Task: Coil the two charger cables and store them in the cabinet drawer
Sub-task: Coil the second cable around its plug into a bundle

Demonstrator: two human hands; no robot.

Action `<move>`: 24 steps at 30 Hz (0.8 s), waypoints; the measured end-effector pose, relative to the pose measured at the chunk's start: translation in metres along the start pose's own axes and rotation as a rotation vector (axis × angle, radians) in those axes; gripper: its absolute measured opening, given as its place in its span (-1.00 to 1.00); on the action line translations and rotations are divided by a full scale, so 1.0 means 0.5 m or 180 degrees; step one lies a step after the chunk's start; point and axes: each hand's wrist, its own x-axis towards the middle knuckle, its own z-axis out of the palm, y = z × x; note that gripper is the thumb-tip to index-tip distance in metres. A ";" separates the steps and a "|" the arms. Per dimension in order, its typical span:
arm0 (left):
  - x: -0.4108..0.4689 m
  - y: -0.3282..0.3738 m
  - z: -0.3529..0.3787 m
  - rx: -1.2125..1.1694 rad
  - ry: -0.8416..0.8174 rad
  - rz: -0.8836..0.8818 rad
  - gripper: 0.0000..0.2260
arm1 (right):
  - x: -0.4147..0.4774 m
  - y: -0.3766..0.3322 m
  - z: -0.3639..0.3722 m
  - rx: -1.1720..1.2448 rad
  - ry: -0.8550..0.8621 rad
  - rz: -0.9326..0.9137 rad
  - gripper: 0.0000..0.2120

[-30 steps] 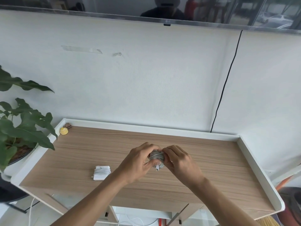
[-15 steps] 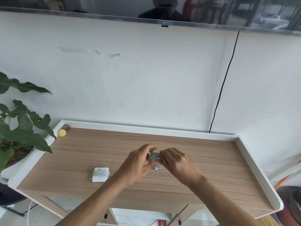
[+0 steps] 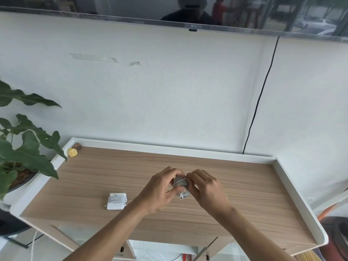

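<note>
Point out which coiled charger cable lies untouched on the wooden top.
The flat white charger with cable wound round it, lying alone; left hand and right hand grip the grey bundle.

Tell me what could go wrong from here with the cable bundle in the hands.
1. The cable bundle is held between the left hand and right hand with its plug end poking out loose below; untucked, the coil may spring open.
2. The second charger lies near the front edge of the cabinet top, beside the left forearm, which might knock it off.
</note>
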 end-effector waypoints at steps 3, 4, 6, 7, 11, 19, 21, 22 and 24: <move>0.002 0.003 0.000 -0.0090 0.0010 -0.0020 -0.73 | 0.006 -0.009 0.005 0.0241 0.0052 0.0438 -0.86; 0.003 0.002 0.001 -0.0136 0.0034 -0.0026 -0.74 | 0.009 -0.011 0.007 0.0387 0.0069 0.0598 -0.85; 0.001 -0.003 0.004 -0.0218 0.0105 -0.0048 -0.76 | 0.014 -0.013 0.011 0.0648 0.0063 0.0820 -0.86; 0.000 -0.007 0.006 -0.0273 0.0145 -0.0078 -0.76 | 0.016 -0.012 0.011 0.0724 0.0044 0.0865 -0.88; -0.003 -0.009 0.016 -0.0658 0.0186 -0.0377 -0.68 | 0.011 -0.015 0.010 0.0681 0.0125 0.0791 -0.89; -0.001 -0.012 0.019 -0.0826 0.0268 -0.0248 -0.87 | 0.015 -0.027 0.021 0.1070 0.0270 0.1082 -0.91; -0.002 -0.015 0.021 -0.0839 0.0259 -0.0236 -0.88 | 0.015 -0.028 0.020 0.1195 0.0251 0.1155 -0.90; -0.002 -0.015 0.021 -0.0861 0.0256 -0.0244 -0.87 | 0.014 -0.029 0.018 0.1263 0.0238 0.1204 -0.88; -0.002 -0.017 0.021 -0.0885 0.0265 -0.0254 -0.87 | 0.015 -0.032 0.015 0.1422 0.0222 0.1337 -0.85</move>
